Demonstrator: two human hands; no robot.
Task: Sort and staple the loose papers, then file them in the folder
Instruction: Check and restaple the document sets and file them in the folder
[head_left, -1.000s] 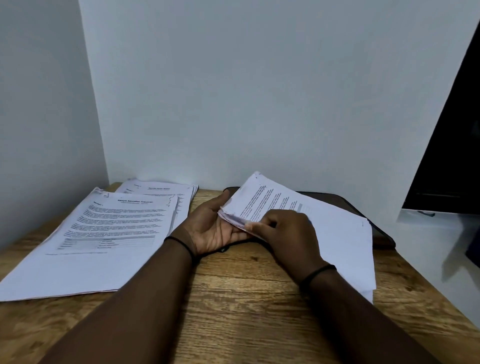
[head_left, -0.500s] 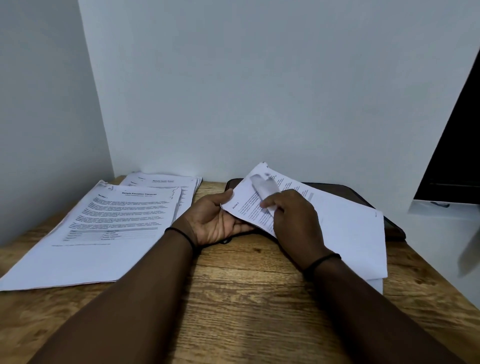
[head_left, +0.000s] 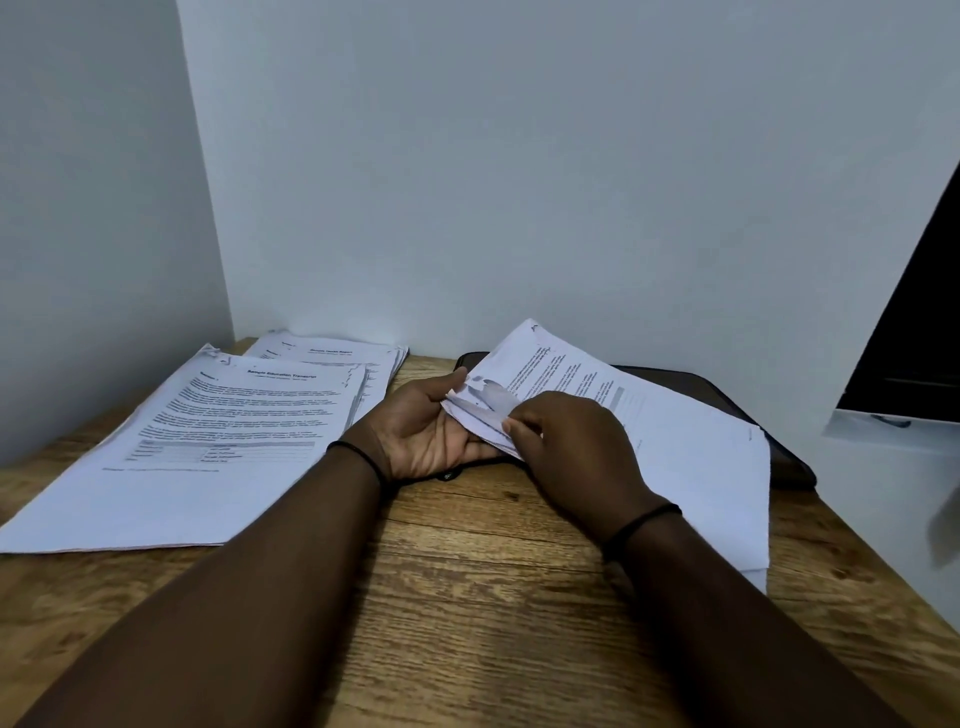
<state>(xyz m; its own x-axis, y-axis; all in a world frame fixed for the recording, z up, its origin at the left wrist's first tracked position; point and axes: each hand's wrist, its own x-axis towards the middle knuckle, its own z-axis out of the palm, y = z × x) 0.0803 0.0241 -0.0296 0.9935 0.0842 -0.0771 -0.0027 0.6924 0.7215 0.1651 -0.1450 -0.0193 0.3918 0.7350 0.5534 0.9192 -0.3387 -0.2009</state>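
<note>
**Desk inventory: paper sorting in hand**

1. Wooden desk (head_left: 467, 597), one. Carries everything below.
2. Paper stacks, three. Nearest left stack (head_left: 208, 447), printed side up; a second stack (head_left: 337, 356) behind it, partly covered; a third stack (head_left: 691, 457) at right, lying over the folder and overhanging the desk's near edge.
3. Folder (head_left: 727, 384), one, dark, flat against the wall, mostly under the third stack.
4. Hands, two. My left hand (head_left: 426, 431) lies palm up under the third stack's near corner, fingers relaxed, propping it. My right hand (head_left: 566, 441) pinches the curled corner sheets between thumb and fingertips.
5. Stapler: none in view.

Risks, as I judge them: the pinched corner is already bent, so a hard pull could crease or tear it; several sheets may lift together and spoil the sort; the overhanging stack could slide off the desk if I drag it.
</note>
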